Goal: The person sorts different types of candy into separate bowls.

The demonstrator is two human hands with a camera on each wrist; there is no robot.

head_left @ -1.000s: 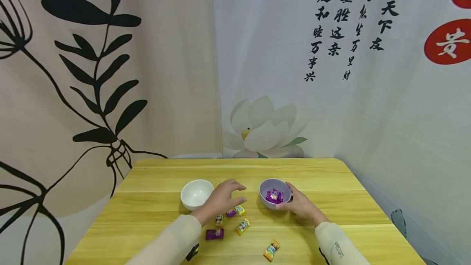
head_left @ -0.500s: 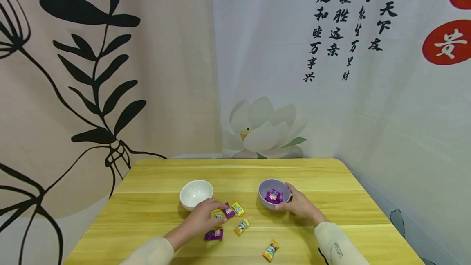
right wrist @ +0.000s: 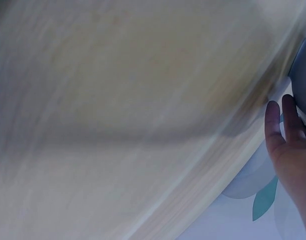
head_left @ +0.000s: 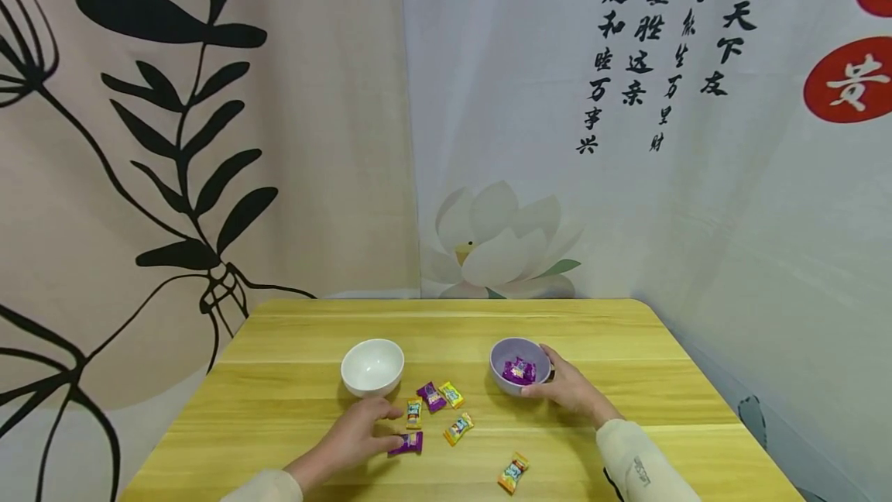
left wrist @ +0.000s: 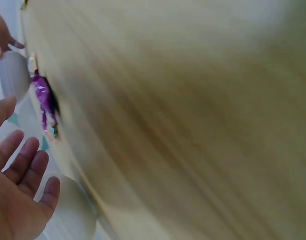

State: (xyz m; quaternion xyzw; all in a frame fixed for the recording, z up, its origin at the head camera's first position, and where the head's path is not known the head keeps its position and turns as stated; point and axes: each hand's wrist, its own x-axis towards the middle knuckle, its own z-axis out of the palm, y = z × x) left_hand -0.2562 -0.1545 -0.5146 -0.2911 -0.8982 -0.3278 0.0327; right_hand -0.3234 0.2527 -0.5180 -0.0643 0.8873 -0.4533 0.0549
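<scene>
In the head view my left hand (head_left: 348, 438) hovers low over the table, its thumb at a purple-wrapped candy (head_left: 411, 443). The left wrist view has its fingers spread and loosely bent, with the purple candy (left wrist: 44, 95) lying apart from them. My right hand (head_left: 573, 392) holds the side of a purple bowl (head_left: 498, 379), thumb in front and fingers behind. Purple-wrapped candies (head_left: 519, 370) lie inside that bowl. Beside the left hand are a yellow candy (head_left: 414, 414), another purple candy (head_left: 431, 397) and a second yellow candy (head_left: 451, 394).
A white bowl (head_left: 372, 369) stands behind the left hand. Further yellow-orange candies lie on the wooden table (head_left: 279, 378): one candy (head_left: 458, 429) right of the group, another candy (head_left: 512, 473) nearer the front. A printed cloth (head_left: 334, 138) hangs behind.
My left hand has drawn back leftward and nearer the front, from above the candies to the front purple one. The right hand and the purple bowl have stayed put.
</scene>
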